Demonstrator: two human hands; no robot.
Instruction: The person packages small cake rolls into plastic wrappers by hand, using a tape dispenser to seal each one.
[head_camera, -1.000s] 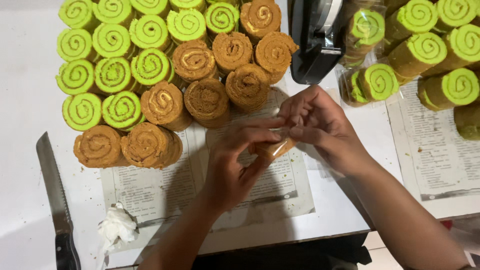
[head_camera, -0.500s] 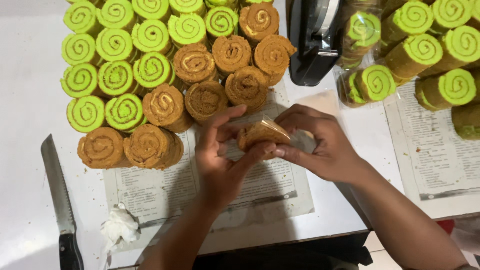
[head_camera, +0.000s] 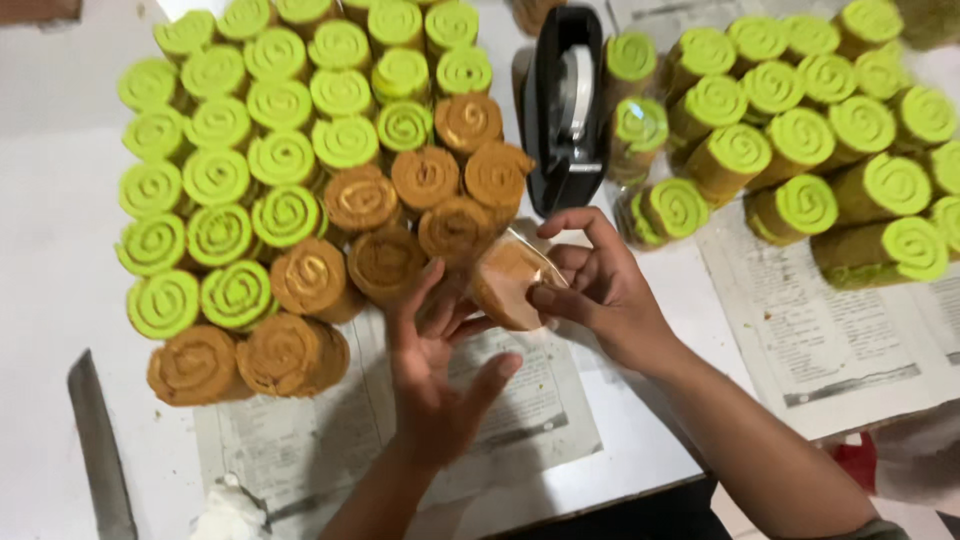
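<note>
Brown roll (head_camera: 505, 283), round, clear-wrapped, pinched in right hand (head_camera: 600, 290)

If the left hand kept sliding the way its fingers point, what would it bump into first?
The left hand points up and away toward the pile of cakes. It would probably meet the brown roll cake just past its fingertips first; the wrapped brown roll in the right hand sits slightly to the side.

brown roll cake (head_camera: 503, 283) | clear-wrapped | tilted | held above newspaper
</note>
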